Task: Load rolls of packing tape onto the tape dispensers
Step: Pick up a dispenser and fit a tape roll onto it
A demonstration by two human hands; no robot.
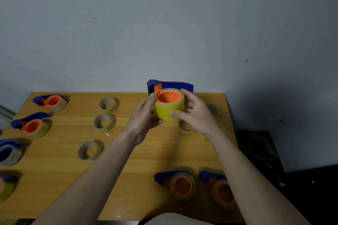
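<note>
1. Yellow tape roll [169,110] on the orange hub [167,97] of a blue dispenser [175,86], held up above the far edge of the wooden table [139,162], between both hands.
2. Left hand [146,115] curled round the roll's near left side, thumb up by the hub rim; right hand [193,113] gripping the right side, thumb across the yellow face.
3. Hub opening turned toward the camera, roll axis running from viewer to wall; blue body behind and above the roll, away from both hands.
4. Both hands equally near, one on each flank; roll apparently seated on the hub, free end of tape not discernible.
5. Likely next: drawing the tape end toward the blade side at upper left.
6. Loose rolls [104,123] still waiting mid-table; loaded dispensers [181,184] nearer the viewer.
</note>
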